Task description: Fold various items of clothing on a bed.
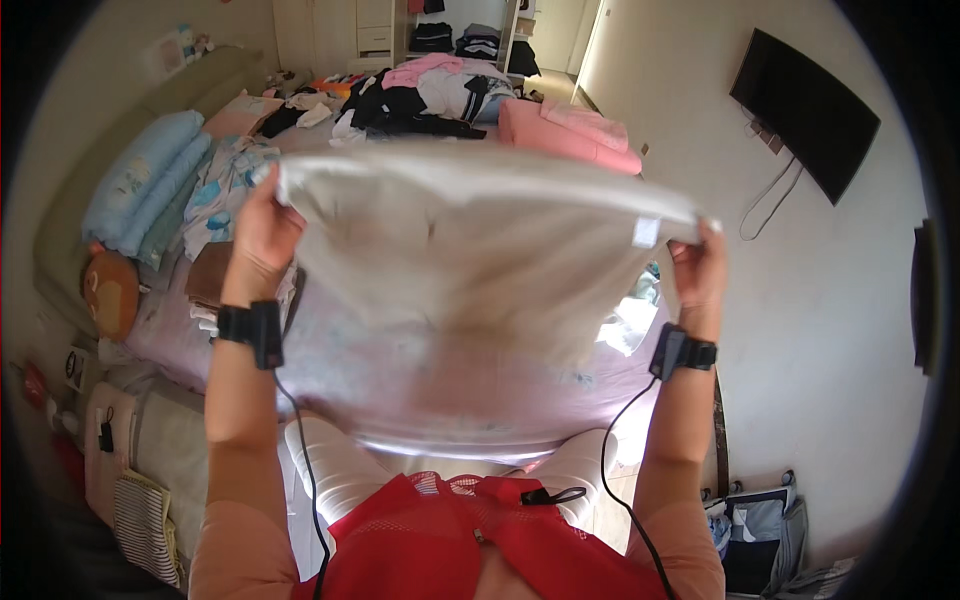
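Stretched between my hands is a pale beige cloth (465, 247), blurred by motion, its lower part hanging over the bed. My left hand (268, 225) pinches its upper left corner. At the upper right corner, my right hand (699, 259) grips the edge, close to a small white label (646, 232). Below the cloth spreads a pink-lilac bedsheet (337, 375). Beside my left wrist lies a stack of folded brown and white cloth (214, 277). Part of a white item (634, 322) shows past the cloth's right side.
Blue rolled bedding (146, 180) and an orange plush cushion (111, 294) rest along the headboard (60, 225). Heaped clothes (420, 97) and folded pink bedding (559, 135) occupy the bed's far end. A television (806, 112) hangs on the right wall. An opened suitcase (757, 532) stands at lower right.
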A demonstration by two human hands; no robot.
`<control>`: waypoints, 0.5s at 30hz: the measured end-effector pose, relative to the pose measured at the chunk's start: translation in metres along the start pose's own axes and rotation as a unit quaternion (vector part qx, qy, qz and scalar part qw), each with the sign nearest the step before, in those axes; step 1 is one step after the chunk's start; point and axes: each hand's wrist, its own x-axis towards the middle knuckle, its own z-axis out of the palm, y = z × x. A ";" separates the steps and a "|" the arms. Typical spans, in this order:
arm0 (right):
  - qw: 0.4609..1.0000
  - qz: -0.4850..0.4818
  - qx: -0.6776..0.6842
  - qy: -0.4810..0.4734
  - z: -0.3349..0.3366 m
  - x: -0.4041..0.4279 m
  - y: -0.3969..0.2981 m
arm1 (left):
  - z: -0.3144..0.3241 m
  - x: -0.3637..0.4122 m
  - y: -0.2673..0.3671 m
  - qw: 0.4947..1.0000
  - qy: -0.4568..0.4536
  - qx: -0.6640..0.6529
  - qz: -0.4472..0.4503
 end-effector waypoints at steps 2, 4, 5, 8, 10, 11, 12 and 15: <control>0.996 -0.049 0.023 -0.068 0.008 0.004 -0.035 | 0.026 0.001 0.028 0.996 -0.038 0.002 0.078; 0.995 -0.046 0.040 -0.079 0.016 -0.001 -0.042 | 0.023 -0.004 0.045 0.991 -0.071 -0.024 0.109; 0.999 -0.028 0.033 -0.029 0.017 -0.006 -0.039 | 0.021 -0.009 0.047 0.989 -0.083 -0.032 0.118; 0.999 0.030 0.018 0.018 -0.017 -0.018 -0.013 | -0.016 -0.023 0.032 0.994 -0.044 -0.072 0.070; 0.996 0.087 0.002 0.030 -0.050 -0.037 0.016 | -0.037 -0.038 0.001 0.998 0.009 -0.061 0.027; 0.993 0.116 -0.003 0.036 -0.059 -0.049 0.036 | -0.065 -0.048 -0.011 0.998 0.022 -0.050 0.012; 0.990 0.138 -0.018 0.030 -0.084 -0.059 0.061 | -0.078 -0.063 -0.026 0.997 0.069 -0.023 -0.013; 0.968 0.239 -0.069 0.043 -0.123 -0.102 0.110 | -0.136 -0.097 -0.088 0.982 0.143 -0.045 -0.119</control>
